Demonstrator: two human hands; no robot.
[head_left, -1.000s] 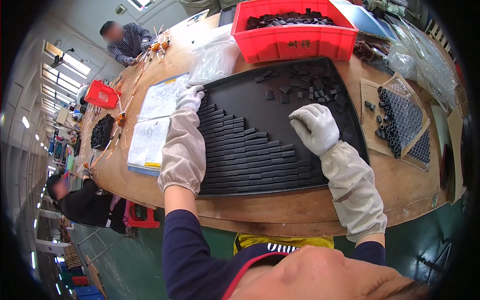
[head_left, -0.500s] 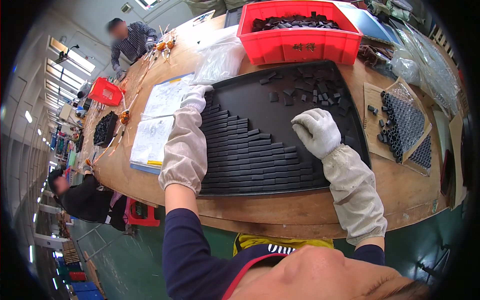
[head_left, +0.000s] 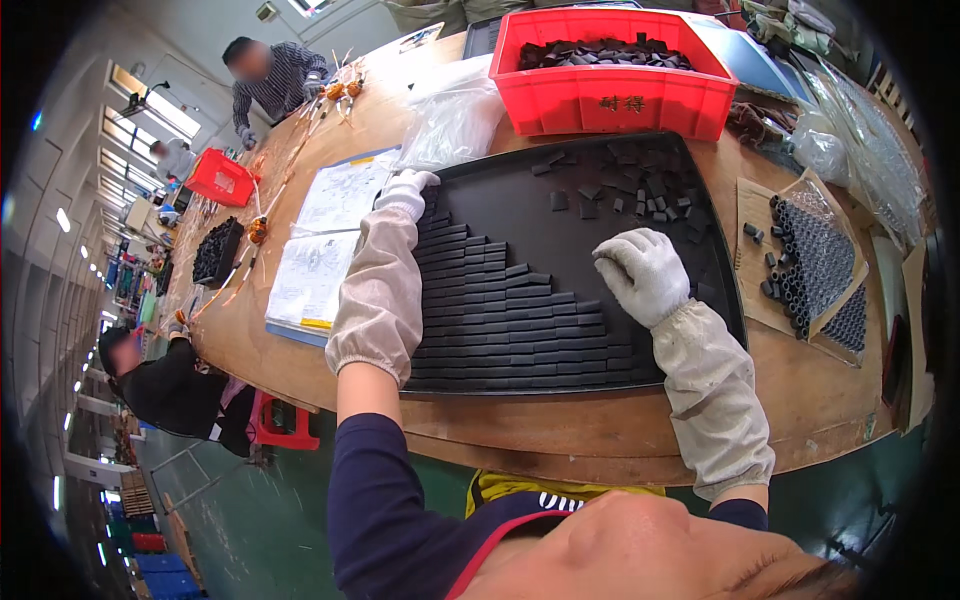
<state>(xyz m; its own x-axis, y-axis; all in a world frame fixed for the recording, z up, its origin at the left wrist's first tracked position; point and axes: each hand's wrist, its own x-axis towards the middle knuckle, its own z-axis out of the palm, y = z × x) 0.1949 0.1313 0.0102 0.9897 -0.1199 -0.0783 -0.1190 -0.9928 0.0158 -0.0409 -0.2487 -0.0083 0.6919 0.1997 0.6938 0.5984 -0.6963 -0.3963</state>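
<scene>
A large black tray (head_left: 520, 195) lies on the wooden table in front of me. Rows of small black flat blocks (head_left: 500, 325) fill its near left part in steps, and loose black blocks (head_left: 630, 190) are scattered at its far right. My left hand (head_left: 405, 190), in a white glove with a beige sleeve cover, grips the tray's far left edge. My right hand (head_left: 640, 270), gloved the same way, rests fingers curled on the tray at the right end of the rows; whether it holds a block is hidden.
A red bin (head_left: 615, 75) of black parts stands behind the tray. Papers (head_left: 325, 240) and a clear bag (head_left: 450, 120) lie to the left. Black cylinders on a mesh sheet (head_left: 815, 270) sit at right. Other people work at the far left table edge.
My right hand has slid slightly toward the right end of the rows. The left hand stays on the tray edge.
</scene>
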